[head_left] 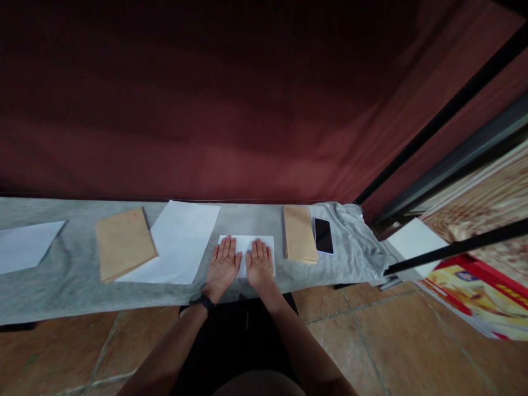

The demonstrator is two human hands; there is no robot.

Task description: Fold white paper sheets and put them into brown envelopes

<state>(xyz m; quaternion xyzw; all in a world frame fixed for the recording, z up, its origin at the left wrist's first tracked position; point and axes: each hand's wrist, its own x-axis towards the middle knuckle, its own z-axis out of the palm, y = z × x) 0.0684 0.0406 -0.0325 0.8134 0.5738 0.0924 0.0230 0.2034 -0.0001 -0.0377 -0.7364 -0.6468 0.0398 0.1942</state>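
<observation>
My left hand [224,266] and my right hand [259,263] lie flat side by side, fingers stretched out, on a small folded white sheet [246,242] at the front of a table covered with grey cloth [74,286]. Neither hand holds anything. A dark band is on my left wrist. To the left of the hands lies a larger white sheet [177,242]. To the right is a stack of brown envelopes [299,234].
A black phone [323,235] lies beside the right envelope stack. Another brown envelope stack [124,242] and a white sheet [25,245] lie further left. Red curtain behind the table. A white sheet [414,242], black bars and a colourful box [474,291] at right. Tiled floor below.
</observation>
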